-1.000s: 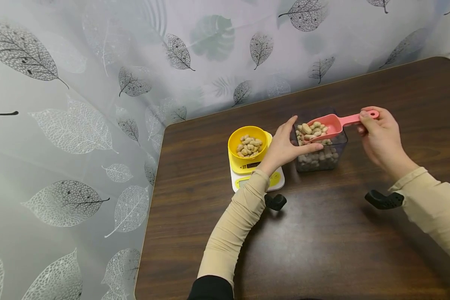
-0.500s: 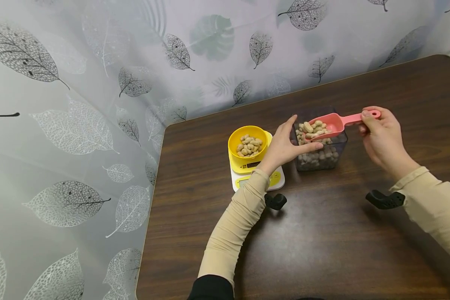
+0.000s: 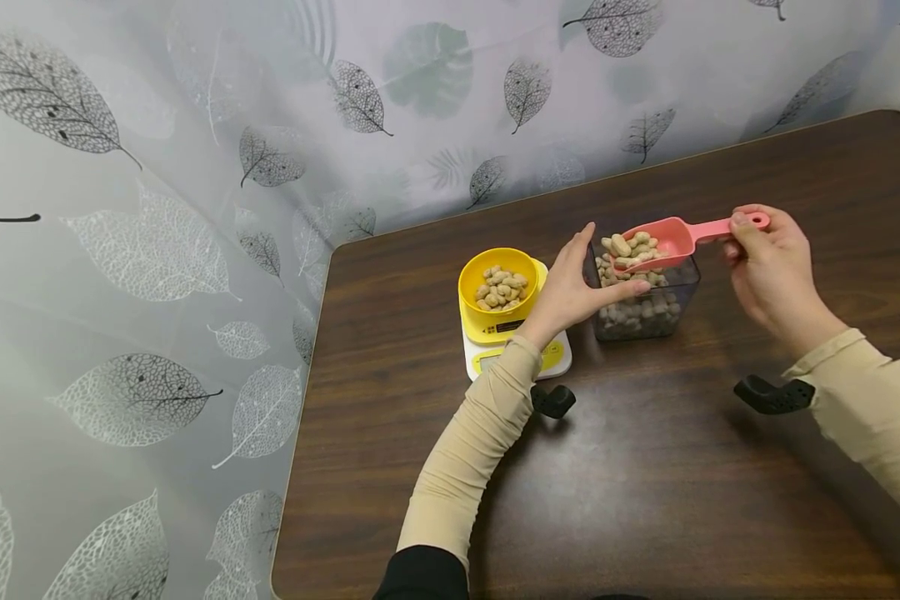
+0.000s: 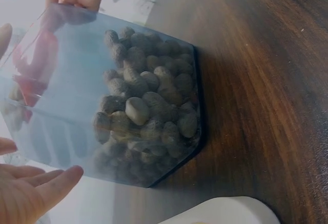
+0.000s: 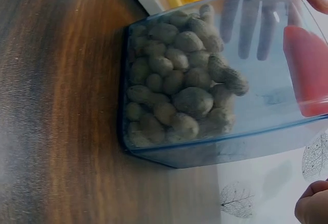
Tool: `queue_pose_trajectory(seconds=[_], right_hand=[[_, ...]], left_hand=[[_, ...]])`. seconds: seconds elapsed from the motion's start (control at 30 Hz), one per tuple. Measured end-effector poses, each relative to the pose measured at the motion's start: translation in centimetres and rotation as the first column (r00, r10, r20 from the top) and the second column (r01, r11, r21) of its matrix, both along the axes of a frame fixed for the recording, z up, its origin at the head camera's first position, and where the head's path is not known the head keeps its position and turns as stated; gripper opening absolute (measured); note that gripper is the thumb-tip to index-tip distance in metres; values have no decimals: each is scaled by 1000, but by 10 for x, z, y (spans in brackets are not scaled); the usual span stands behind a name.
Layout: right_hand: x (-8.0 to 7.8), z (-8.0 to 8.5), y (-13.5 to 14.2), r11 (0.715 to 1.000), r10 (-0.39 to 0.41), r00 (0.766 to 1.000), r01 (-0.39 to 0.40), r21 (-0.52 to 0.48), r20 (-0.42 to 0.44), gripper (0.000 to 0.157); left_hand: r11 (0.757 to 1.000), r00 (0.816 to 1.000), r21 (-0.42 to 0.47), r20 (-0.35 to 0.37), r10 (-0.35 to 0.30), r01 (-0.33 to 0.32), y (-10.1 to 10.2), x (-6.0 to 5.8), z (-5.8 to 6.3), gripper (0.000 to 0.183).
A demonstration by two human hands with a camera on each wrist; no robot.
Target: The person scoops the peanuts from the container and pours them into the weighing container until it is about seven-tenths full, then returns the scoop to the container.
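In the head view my right hand [image 3: 776, 258] pinches the handle of a pink scoop [image 3: 675, 240]. Unshelled peanuts [image 3: 630, 247] lie in the scoop, which is over the mouth of a clear bluish plastic container [image 3: 637, 321]. More peanuts fill the container's lower part, as the right wrist view shows through its wall [image 5: 261, 85]. My left hand [image 3: 570, 292] rests spread against the container's left side, its thumb along the front rim. Beside that hand, a yellow bowl [image 3: 502, 257] with peanuts sits on a yellow-and-white kitchen scale [image 3: 480, 335].
The dark wood table [image 3: 645, 467] runs up to a leaf-patterned curtain [image 3: 450, 108] behind and at the left. A black wrist-mounted piece [image 3: 553, 402] hangs below the left wrist, and another [image 3: 774, 395] below the right. The left forearm partly covers the scale's front.
My right hand has raised the loaded scoop slightly and moved it a little to the right. My left hand stays at the container; bowl and scale have not moved.
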State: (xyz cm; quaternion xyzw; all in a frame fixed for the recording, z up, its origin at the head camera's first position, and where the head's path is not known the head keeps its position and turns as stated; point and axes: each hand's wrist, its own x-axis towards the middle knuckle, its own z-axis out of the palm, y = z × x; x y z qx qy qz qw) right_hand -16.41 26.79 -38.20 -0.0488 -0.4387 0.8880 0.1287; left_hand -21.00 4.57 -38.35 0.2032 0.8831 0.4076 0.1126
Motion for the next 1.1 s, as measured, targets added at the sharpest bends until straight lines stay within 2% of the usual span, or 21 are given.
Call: queue_pose_trajectory(seconds=[0.3, 0.47, 0.67, 0.87, 1.1], right_hand=[[-13, 18, -8, 999, 26, 999, -27, -32, -48, 23], [-22, 27, -20, 998, 27, 996, -31, -46, -83, 20], [-30, 36, -36, 996, 43, 994, -50, -67, -102, 18], [-38, 44, -57, 997, 76, 992, -78, -17, -105, 20], [-45, 47, -84, 992, 108, 990, -101, 82, -86, 15]], left_hand=[[1000, 998, 14, -53, 24, -23, -8, -7, 12, 97], [999, 997, 32, -68, 40, -38, -18, -11, 18, 97], [995, 993, 50, -73, 88, -85, -34, -16, 25, 98], [991, 989, 77, -91, 121, -114, -51, -22, 31, 98], [984, 981, 86, -99, 165, -157, -70, -23, 31, 100]])
